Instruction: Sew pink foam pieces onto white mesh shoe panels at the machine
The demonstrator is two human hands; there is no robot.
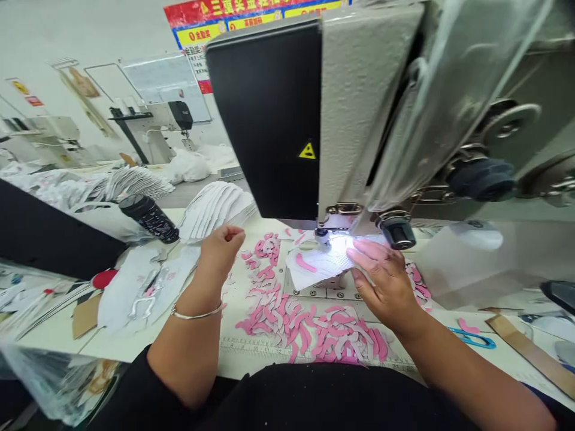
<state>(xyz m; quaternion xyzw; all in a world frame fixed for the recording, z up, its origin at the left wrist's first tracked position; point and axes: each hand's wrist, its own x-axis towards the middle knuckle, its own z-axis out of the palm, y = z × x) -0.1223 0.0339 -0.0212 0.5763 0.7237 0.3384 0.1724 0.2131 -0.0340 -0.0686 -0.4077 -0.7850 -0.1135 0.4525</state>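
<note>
A white mesh fabric piece lies under the lit needle area of a sewing machine, with a curved pink strip on its left part. My right hand holds this piece at its right edge, fingers on top and thumb at the lower corner. To the left of the machine, my left hand is raised with its fingers curled together; whatever is in them, if anything, is hidden. Just behind it stands a fanned stack of white pieces. Loose pink and white curved strips cover the table in front of the machine.
A white shoe-upper piece with pink marks lies at the left, near a black patterned tumbler. Blue snips and a brown strip are at the right. A ruler tape runs along the front edge.
</note>
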